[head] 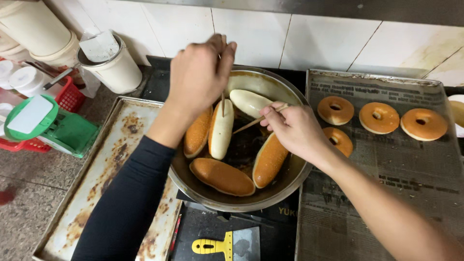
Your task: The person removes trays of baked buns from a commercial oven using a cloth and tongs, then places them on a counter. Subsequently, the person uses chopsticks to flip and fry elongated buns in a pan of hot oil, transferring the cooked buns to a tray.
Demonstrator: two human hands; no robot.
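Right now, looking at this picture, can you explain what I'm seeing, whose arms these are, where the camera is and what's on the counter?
There is no machine here. One camera sits on a person's head and looks down, so the two arms are that person's own. The left hand, with a dark sleeve, holds a thin wooden stick upright over a wide metal pan of dark oil. The right hand holds a second stick slanted across the pan. Five long buns float in the oil, some browned, some pale. To the right, a tray lined with newspaper carries four fried ring doughnuts. To the left is a stained metal tray, and below the pan lies a yellow-handled scraper.
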